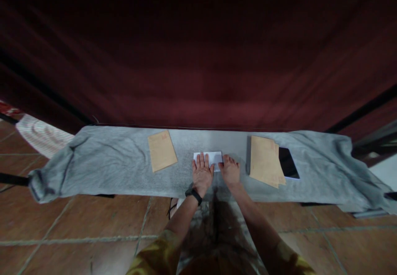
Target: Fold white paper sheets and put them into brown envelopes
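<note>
A white sheet of paper point(214, 157), apparently folded into a small rectangle, lies on the grey cloth in front of me. My left hand point(202, 171) rests flat across its left part, fingers stretched out and spread; a dark band circles that wrist. At the paper's right edge is my right hand point(230, 170), its fingers curled, with thumb and forefinger meeting the edge. Whatever lies under the left palm is hidden.
A single brown envelope point(162, 151) lies to the left. On the right are several stacked brown envelopes point(263, 161), beside a dark-screened tablet or phone point(288, 163). Grey cloth point(114, 163) covers the narrow surface. A dark red curtain point(198, 80) hangs behind; tiled floor point(102, 221) shows in front.
</note>
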The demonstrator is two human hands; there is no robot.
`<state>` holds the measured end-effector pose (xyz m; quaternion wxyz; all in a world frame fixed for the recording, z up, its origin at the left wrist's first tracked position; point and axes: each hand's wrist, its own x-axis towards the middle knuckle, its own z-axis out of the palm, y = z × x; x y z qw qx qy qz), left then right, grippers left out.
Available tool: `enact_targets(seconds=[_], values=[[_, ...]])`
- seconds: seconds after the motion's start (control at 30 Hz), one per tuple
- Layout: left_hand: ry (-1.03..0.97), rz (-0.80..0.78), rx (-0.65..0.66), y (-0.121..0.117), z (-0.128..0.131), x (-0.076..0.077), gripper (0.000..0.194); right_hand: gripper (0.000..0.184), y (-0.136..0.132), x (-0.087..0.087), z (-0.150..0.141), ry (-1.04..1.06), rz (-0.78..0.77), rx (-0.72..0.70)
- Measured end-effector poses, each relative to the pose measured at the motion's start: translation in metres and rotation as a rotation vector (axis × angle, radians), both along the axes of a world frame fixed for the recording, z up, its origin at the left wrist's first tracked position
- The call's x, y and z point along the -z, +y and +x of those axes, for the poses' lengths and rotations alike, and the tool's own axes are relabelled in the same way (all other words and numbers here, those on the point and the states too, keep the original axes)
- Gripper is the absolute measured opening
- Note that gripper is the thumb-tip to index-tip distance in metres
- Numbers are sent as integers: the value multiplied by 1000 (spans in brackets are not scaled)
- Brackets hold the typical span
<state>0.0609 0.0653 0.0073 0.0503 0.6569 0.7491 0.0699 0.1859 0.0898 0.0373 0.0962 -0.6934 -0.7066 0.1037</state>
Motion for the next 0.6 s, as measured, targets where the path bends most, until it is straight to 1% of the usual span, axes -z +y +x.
enact_targets(seconds=[0.03,0.1,0.17,0.23,0.33,0.43,0.53,0.6], values=[[-1,0,-3,0,-1,1,61,38,-4,2,-5,9,59,-26],[-2,6,4,0,-3,4,60,43,-12,9,-14,60,146,-144],[-9,11,19,0,-5,8,60,48,-20,18,-21,110,177,-290],[-17,14,26,-1,-7,11,62,50,-26,27,-23,122,167,-368],[-19,15,25,-2,-7,13,62,51,-29,37,-18,110,137,-371],[-24,14,19,-1,-5,12,61,51,-25,39,-6,142,136,-397],[-19,23,-1,0,-3,9,64,48,-20,37,9,246,139,-409],[-9,29,-12,0,-2,8,68,46,-17,36,20,337,147,-356]])
